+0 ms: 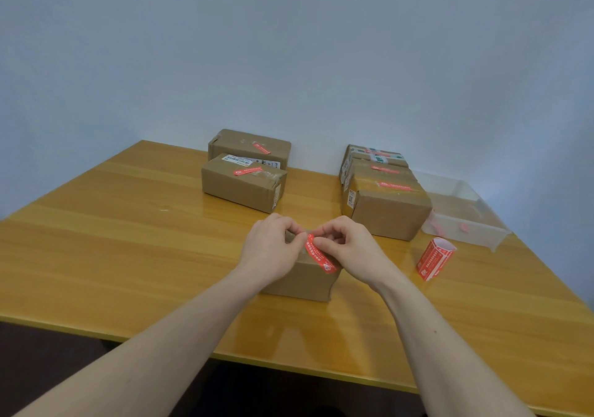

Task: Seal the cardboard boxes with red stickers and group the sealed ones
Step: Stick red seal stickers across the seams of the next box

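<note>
Both hands, left (273, 249) and right (345, 247), are pinching the thin floppy red sticker (319, 257) over the small brown cardboard box (302, 283); sticker looks limp and tacky, so hold its ends.

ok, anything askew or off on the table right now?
Minor things only. The red sticker under both hands lies diagonally across the near box; the stickers on the two left boxes are also crooked. The sticker roll leans rather than standing straight. Red scraps sit in the clear tray. No visible damage.
</note>
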